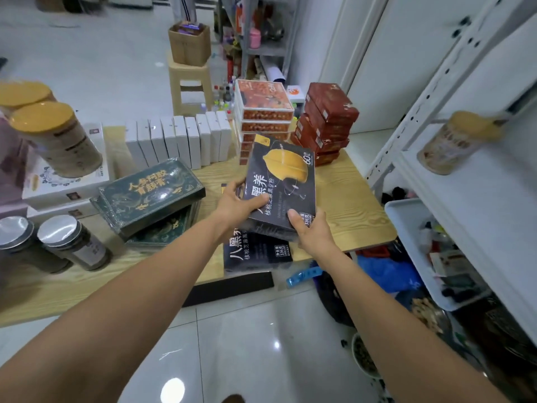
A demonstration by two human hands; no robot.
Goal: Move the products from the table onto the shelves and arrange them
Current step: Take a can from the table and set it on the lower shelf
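Wood table point(343, 199) mid-frame, white shelf point(465, 181) at right: black box point(286, 181) tilted above the table, left hand point(236, 203) and right hand point(312, 232) both clamped on its near corners; looks stiff, light, shrink-wrap probably slick, so hold edges.

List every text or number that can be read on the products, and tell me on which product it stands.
"八黑养", "60", "336克": black box held in both hands.
"八黑": black box lying beneath it.
"人参阿胶": green box; its second line is blurred.
Labels on jars, red boxes, white boxes: too blurred to read.
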